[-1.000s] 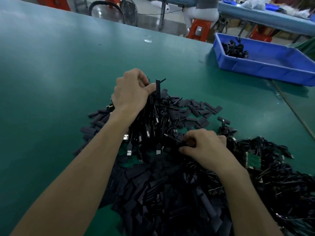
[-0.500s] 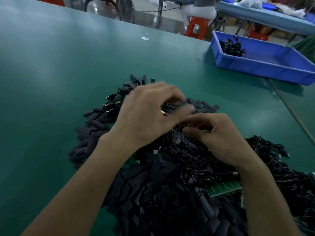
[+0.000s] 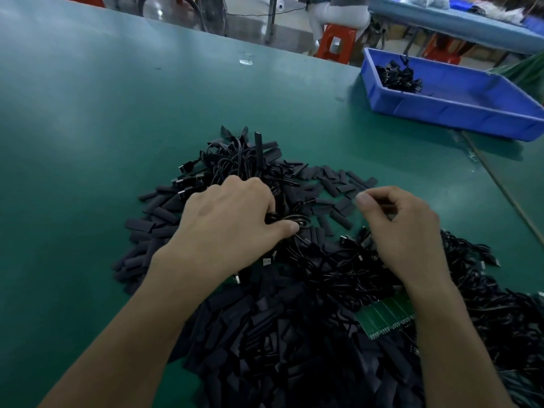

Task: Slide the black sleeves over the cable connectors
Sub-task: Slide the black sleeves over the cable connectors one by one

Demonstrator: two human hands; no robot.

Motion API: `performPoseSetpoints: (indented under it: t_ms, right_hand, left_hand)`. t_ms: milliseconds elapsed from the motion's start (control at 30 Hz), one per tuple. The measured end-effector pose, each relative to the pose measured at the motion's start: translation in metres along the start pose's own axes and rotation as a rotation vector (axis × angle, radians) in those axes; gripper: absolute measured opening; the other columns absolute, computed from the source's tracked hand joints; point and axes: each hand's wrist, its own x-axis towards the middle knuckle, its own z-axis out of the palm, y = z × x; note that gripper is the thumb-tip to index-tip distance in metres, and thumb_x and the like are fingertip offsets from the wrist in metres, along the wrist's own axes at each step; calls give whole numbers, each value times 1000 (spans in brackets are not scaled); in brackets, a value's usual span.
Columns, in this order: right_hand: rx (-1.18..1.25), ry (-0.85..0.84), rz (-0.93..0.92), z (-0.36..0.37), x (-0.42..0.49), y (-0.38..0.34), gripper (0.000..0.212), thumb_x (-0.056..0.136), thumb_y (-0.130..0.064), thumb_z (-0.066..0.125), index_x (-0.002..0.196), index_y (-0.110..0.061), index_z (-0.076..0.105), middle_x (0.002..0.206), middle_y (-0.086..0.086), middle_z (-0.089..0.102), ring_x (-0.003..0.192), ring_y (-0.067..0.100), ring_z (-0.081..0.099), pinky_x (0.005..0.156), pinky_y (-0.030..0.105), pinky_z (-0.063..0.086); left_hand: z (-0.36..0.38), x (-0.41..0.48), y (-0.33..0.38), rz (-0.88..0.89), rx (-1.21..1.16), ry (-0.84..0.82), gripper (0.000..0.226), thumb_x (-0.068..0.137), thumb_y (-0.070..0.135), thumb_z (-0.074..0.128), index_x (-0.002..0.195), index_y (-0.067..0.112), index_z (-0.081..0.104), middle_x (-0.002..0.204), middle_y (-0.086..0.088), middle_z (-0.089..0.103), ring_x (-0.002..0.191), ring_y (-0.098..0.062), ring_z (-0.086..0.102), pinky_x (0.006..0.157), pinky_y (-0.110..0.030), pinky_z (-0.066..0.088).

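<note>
At centre frame the left hand (image 3: 229, 228) gripped a looped cable (image 3: 297, 220) amid the cable tangle (image 3: 338, 269) and black sleeves (image 3: 265, 348), the right hand (image 3: 406, 231) curled on what I could not tell, above a green circuit board (image 3: 388, 318), while the blue bin (image 3: 441, 108) at upper right held a clump of cables (image 3: 397, 79).

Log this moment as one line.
phase: picking parts | left hand: grips cables on pile | right hand: pinch pose, contents blurred | sleeves: loose on table
</note>
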Motion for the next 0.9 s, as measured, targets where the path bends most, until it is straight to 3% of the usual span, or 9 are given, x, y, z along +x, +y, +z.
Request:
performPoseSetpoints:
  t_ms: [67, 167, 267, 333, 467, 533, 633, 800, 900]
  right_hand:
    - [-125, -147, 114, -5, 1, 6, 29, 94, -56, 55, 88, -29, 64, 78, -18, 60, 72, -5, 56, 63, 16, 39]
    - [-134, -394, 237, -9, 1, 6, 66, 81, -76, 48, 86, -15, 72, 73, 2, 69, 58, 19, 64, 57, 21, 42]
    - [-35, -441, 237, -6, -1, 2, 40, 80, -67, 64, 79, -28, 73, 85, -6, 74, 55, 4, 63, 67, 28, 49]
    - [71, -348, 194, -1, -2, 2, 23, 82, -52, 74, 78, -29, 73, 86, -16, 71, 70, -5, 60, 79, 34, 52]
    - [488, -248, 105, 4, -3, -13, 30, 65, -47, 83, 82, -26, 71, 79, -4, 75, 49, 3, 58, 49, 18, 47]
    - [651, -287, 59, 6, -1, -18, 28, 63, -37, 84, 83, -23, 71, 75, 4, 74, 54, 9, 64, 50, 16, 48]
    - [687, -288, -56, 11, 1, -22, 12, 70, -26, 80, 80, -25, 73, 73, -2, 73, 64, 6, 66, 59, 15, 51]
    - [749, -232, -91, 17, 0, -25, 11, 81, -23, 78, 83, -32, 73, 79, -10, 70, 73, 4, 62, 67, 16, 50]
    - [868, -258, -52, 19, 0, -29, 8, 82, -26, 75, 84, -33, 72, 79, -11, 66, 72, 6, 59, 66, 19, 50]
  left_hand:
    - [3, -1, 1, -35, 34, 7, 50, 84, 73, 58, 75, 24, 64, 59, 7, 51, 54, -9, 48, 48, -22, 22]
    - [10, -1, 4, -82, 43, 40, 49, 87, 69, 57, 75, 22, 60, 62, 6, 48, 55, -12, 45, 48, -25, 21]
    - [13, -1, 6, -100, 46, 59, 45, 86, 69, 60, 81, 24, 62, 64, 8, 46, 56, -13, 43, 49, -26, 22]
    - [11, -2, 5, -101, 20, 46, 41, 80, 69, 67, 83, 29, 61, 68, 10, 49, 62, -16, 49, 51, -26, 27]
    - [4, -5, 6, -60, -163, -22, 34, 77, 61, 76, 98, 38, 66, 82, 16, 67, 81, -11, 65, 69, -32, 51]
    - [2, -6, 10, -15, -260, -14, 28, 82, 59, 72, 99, 37, 70, 87, 18, 69, 79, -8, 66, 76, -36, 57]
    - [6, -4, 14, 30, -417, -74, 23, 87, 53, 69, 104, 37, 71, 93, 17, 68, 92, -6, 65, 83, -39, 56]
    - [14, 3, 14, 50, -740, -70, 16, 84, 36, 80, 79, 31, 66, 72, 11, 69, 63, 4, 61, 59, -10, 44]
    - [19, 6, 13, 28, -973, -56, 18, 83, 31, 82, 83, 22, 67, 73, 2, 71, 66, -8, 63, 65, -26, 53]
